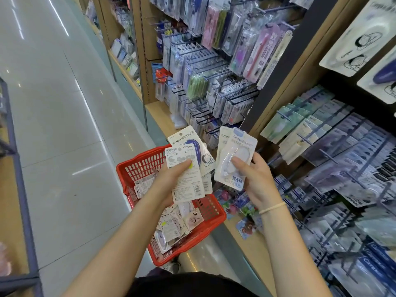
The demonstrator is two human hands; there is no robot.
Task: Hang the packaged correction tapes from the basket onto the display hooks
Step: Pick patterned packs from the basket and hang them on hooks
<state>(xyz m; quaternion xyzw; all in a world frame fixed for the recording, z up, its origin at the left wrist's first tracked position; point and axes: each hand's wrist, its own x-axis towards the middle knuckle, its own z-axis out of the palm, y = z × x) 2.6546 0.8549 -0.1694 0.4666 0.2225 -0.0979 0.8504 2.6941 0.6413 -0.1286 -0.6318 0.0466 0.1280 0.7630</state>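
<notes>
A: Head view, centre frame: left hand [171,179] clamps a fan of packs [188,168] over the basket [137,166]; right hand [255,179] pinches two packs [233,159].

B: Sorting step, I'd say. Next: slip one's hole onto a hook [308,140], right of frame.

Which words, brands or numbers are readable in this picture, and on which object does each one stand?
"Campus", with Chinese characters after it: top of the blue-tape pack in the left hand.
"Campus": small white card in front of it.
"Campus": top of the front pack in the right hand.
"修正带 Campus": bottom of that same pack.
"Campus", sideways: large hanging pack, upper right.
Fine print on the backing cards, basket packs and shelf stock: too small or blurred.
</notes>
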